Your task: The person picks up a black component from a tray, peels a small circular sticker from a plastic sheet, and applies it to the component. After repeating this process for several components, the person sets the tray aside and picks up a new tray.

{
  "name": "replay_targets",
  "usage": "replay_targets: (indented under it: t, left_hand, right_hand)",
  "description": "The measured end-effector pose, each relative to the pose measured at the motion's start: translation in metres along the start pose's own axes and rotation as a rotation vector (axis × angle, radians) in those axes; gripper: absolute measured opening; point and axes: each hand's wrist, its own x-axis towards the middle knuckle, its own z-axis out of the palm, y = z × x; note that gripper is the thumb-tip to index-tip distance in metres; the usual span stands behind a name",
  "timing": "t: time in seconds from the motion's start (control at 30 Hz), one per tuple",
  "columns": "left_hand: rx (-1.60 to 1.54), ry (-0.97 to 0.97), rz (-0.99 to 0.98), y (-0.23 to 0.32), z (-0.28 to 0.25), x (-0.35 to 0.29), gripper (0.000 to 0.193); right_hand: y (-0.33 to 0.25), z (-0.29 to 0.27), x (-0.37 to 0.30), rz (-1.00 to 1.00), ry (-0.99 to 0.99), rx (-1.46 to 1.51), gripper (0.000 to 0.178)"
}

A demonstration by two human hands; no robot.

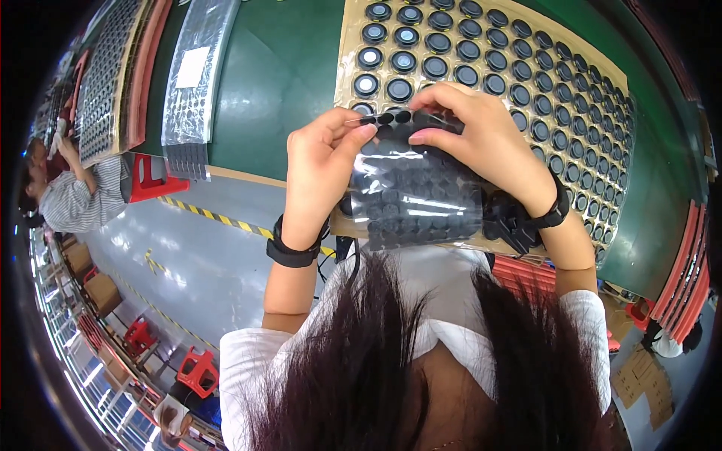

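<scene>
A clear plastic sheet [417, 199] with rows of round black stickers hangs curved between my hands, in front of my body. My left hand [325, 154] is closed, thumb and forefinger pinching the sheet's upper left corner. Closed at the top edge towards the right, my right hand [485, 131] grips the same sheet, with its thumb over the black rounds. Whether a loose sticker is between the right fingertips cannot be made out. Beneath and beyond lies a tray [342, 71] filled with round black parts [466, 51]; several at its left end have pale or silvery centres.
A green table [259, 83] carries the tray. A clear plastic bag [197, 68] with a white label lies at left. Red stools [199, 372] stand on the grey floor. A person in a striped top [86, 199] sits at far left beside another tray.
</scene>
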Motion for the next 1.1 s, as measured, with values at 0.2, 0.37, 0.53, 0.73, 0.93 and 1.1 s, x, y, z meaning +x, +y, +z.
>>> replay_targets:
  t: [0.2,0.37,0.53,0.73,0.93,1.1]
  left_hand:
    - [0.042,0.043,0.013,-0.003,-0.002,-0.003,0.008]
    - [0.008,0.071,-0.013,-0.004,-0.003,-0.002,0.009]
    - [0.002,0.076,-0.029,-0.003,-0.006,0.002,0.010]
    - [0.162,0.048,0.115,0.005,-0.014,0.016,0.007]
    - [0.344,-0.018,0.395,0.027,-0.013,0.048,0.006]
    - [0.429,-0.042,0.547,0.040,-0.010,0.083,0.008]
  right_hand:
    - [0.000,0.008,0.005,-0.051,0.014,-0.005,0.023]
    - [0.001,0.011,0.007,0.015,-0.023,0.062,0.020]
    - [0.004,0.014,0.012,0.027,-0.010,0.169,0.016]
    - [0.000,0.004,0.028,0.135,-0.104,0.212,0.016]
    - [0.006,-0.010,0.042,0.158,-0.110,0.150,0.017]
    - [0.013,-0.018,0.056,0.248,0.040,0.247,0.016]
